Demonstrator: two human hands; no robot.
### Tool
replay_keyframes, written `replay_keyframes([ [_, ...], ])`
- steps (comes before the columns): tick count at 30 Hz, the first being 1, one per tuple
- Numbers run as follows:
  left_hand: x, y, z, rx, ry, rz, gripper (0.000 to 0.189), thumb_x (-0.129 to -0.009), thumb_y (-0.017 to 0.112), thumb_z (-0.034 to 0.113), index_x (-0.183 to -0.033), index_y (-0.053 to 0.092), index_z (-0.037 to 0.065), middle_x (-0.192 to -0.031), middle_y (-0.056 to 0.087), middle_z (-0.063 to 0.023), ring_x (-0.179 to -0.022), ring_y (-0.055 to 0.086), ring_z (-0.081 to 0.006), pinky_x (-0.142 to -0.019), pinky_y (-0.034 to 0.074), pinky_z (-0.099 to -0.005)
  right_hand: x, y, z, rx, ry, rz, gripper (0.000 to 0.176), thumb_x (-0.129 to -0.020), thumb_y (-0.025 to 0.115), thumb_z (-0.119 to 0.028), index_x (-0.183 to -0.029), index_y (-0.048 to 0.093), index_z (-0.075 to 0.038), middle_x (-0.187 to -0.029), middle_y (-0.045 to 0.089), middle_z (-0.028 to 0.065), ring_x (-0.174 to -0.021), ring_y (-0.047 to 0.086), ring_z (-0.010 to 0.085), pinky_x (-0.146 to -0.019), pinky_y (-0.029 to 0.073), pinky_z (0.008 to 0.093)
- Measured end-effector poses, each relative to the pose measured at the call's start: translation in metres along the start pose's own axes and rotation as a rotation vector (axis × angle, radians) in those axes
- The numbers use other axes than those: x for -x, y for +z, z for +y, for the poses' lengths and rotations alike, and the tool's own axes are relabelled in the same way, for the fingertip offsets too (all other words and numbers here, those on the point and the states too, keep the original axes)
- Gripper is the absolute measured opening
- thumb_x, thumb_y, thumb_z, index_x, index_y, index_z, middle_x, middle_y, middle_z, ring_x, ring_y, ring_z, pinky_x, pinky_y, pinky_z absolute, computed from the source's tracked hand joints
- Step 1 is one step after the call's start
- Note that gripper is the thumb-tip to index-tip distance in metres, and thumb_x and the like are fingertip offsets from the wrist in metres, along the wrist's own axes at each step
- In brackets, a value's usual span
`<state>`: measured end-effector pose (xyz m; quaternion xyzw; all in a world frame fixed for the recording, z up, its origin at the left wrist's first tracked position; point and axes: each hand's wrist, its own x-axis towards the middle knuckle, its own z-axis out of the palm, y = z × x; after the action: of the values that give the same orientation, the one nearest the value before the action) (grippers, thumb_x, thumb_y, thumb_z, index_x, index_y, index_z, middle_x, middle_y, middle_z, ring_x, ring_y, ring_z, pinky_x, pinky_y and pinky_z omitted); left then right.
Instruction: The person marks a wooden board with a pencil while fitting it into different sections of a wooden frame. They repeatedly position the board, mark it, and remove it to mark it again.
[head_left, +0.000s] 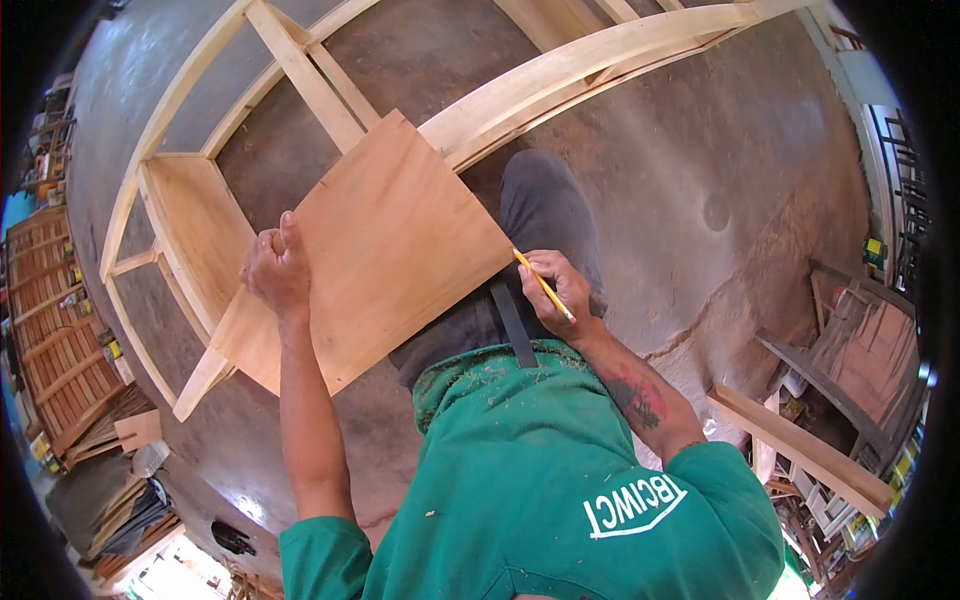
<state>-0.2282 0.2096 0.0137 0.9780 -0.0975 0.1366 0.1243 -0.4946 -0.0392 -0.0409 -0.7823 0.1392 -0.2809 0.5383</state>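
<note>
A flat plywood panel (400,250) lies tilted over the light wooden frame (310,90) and near my knees. My left hand (275,265) is at the panel's left edge, thumb up and fingers curled against the wood; the fingers' far side is hidden. With my right hand (555,290) I hold a yellow pencil (545,287) between thumb and fingers. Its tip is at the right corner of the panel.
The curved frame rails (590,60) stretch across the top and left. Slatted wood (60,320) stands at the far left. A wooden beam (800,450) and a wooden piece of furniture (860,350) are at the right, on the concrete floor (700,200).
</note>
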Motion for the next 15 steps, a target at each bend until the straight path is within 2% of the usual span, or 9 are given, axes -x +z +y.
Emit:
replay_keyframes([
  [15, 0.0003, 0.0019, -0.0037, -0.010, 0.003, -0.010, 0.056, -0.093, 0.050, 0.060, -0.080, 0.069, 0.008, -0.082, 0.070, -0.0109, -0.089, 0.063, -0.0296, -0.089, 0.039, -0.0439, 0.0030, 0.0010, 0.0015, 0.002, 0.026, -0.003, 0.010, -0.087, 0.065, 0.002, -0.093, 0.057, -0.001, -0.092, 0.066, 0.0154, -0.086, 0.067, 0.0273, -0.077, 0.054, 0.0347],
])
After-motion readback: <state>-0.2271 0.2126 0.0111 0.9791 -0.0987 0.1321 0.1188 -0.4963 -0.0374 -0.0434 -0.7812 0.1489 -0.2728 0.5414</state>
